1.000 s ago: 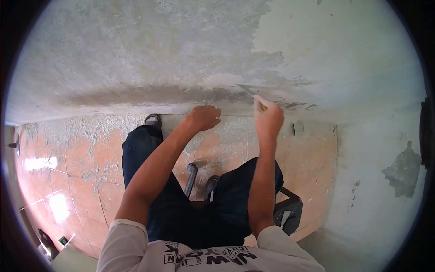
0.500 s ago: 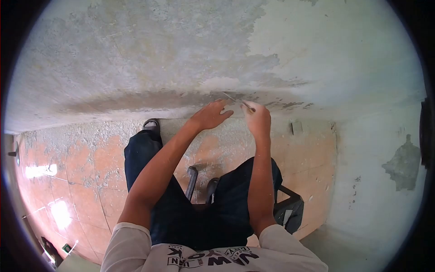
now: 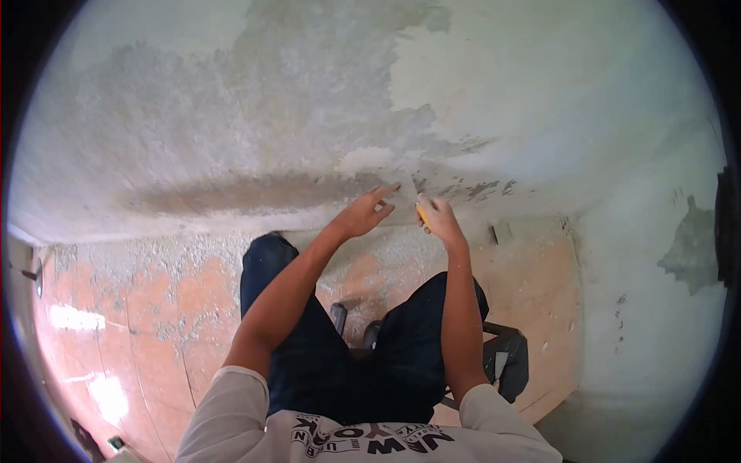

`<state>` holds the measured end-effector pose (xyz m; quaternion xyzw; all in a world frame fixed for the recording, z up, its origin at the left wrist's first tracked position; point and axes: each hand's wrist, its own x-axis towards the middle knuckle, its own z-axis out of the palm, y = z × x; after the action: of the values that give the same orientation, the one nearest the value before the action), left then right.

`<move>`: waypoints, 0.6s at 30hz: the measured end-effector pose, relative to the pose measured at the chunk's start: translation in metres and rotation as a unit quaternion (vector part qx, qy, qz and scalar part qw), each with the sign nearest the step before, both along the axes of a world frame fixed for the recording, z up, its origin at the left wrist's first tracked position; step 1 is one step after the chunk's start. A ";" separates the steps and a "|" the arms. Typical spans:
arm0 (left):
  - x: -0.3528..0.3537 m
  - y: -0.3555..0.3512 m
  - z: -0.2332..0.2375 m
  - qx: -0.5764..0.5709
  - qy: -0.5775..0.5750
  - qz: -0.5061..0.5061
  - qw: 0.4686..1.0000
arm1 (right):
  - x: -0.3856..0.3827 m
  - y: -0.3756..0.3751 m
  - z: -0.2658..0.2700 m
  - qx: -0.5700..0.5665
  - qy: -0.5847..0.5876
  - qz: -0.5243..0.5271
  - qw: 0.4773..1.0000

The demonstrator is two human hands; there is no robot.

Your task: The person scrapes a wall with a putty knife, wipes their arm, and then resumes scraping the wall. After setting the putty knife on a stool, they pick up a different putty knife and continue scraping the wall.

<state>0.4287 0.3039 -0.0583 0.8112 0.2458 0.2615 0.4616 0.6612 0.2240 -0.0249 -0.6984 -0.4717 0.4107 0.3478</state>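
My right hand (image 3: 440, 220) grips the yellow handle of a putty knife (image 3: 423, 214). Its thin pale blade points up and overlaps the lower part of the wall (image 3: 309, 131). Just left of the blade is my left hand (image 3: 366, 214), its thumb and fingers apart and the forefinger stretched toward the blade. Behind both hands, a long brown stained strip (image 3: 255, 191) runs low along the wall, with dark chipped spots to the right. Higher up, grey bare areas border on paler coating.
Flaked debris (image 3: 193, 266) lies on the orange tiled floor (image 3: 158, 363), thickest along the wall. By my right leg, a dark stool-like object (image 3: 513, 355) bears another scraper (image 3: 500, 364). A small flat piece (image 3: 502, 232) is near the wall base. A side wall (image 3: 617, 339) stands at right.
My right hand has moved slightly down and turned the putty knife, so the blade is now more upright and the yellow handle shows. My left hand stays close by. The view has shifted slightly.
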 end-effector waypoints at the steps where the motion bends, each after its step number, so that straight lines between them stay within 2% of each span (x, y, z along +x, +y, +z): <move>1: -0.001 -0.008 0.003 0.019 0.010 0.018 1.000 | -0.005 -0.005 -0.001 0.009 -0.023 -0.004 1.000; 2: -0.002 -0.017 0.003 0.031 0.021 0.035 0.999 | -0.010 -0.006 -0.002 0.015 -0.021 -0.014 1.000; 4: -0.004 -0.030 0.008 0.009 -0.019 0.040 0.999 | -0.016 -0.008 -0.015 0.071 -0.118 -0.010 0.990; 5: -0.005 -0.033 0.014 -0.010 -0.061 0.054 0.997 | -0.025 -0.012 -0.023 0.074 -0.116 -0.020 0.990; 7: -0.010 -0.038 0.017 0.009 -0.080 0.055 0.995 | -0.049 -0.007 -0.027 0.169 -0.083 -0.108 0.976; 11: -0.005 -0.024 -0.001 0.018 -0.117 0.080 0.990 | -0.095 -0.006 -0.027 0.169 -0.012 -0.168 0.971; 12: -0.002 -0.022 0.005 0.030 -0.112 0.072 0.991 | -0.104 -0.004 -0.025 0.131 0.120 -0.199 0.964; 13: 0.004 -0.025 0.007 -0.054 -0.098 0.081 0.990 | -0.109 -0.002 -0.031 0.087 0.251 -0.225 0.937; 14: 0.008 -0.029 0.007 -0.140 -0.082 0.090 0.983 | -0.116 0.002 -0.039 0.093 0.259 -0.235 0.932; 15: 0.014 -0.023 -0.007 -0.054 -0.052 0.098 0.992 | -0.119 0.014 -0.058 0.109 0.330 -0.267 0.899; 16: 0.021 -0.017 -0.020 -0.048 -0.043 0.086 0.994 | -0.120 0.024 -0.068 0.126 0.400 -0.296 0.858; 17: 0.027 -0.010 -0.035 -0.032 -0.017 0.118 0.992 | -0.124 0.026 -0.062 0.098 0.412 -0.333 0.842; 18: 0.031 -0.005 -0.041 -0.014 0.009 0.151 0.988 | -0.128 0.031 -0.073 0.139 0.431 -0.341 0.824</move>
<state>0.4601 0.2984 -0.0994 0.7610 0.3732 0.3171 0.4255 0.5331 0.2552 -0.0975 -0.5106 -0.0580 0.4552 0.7272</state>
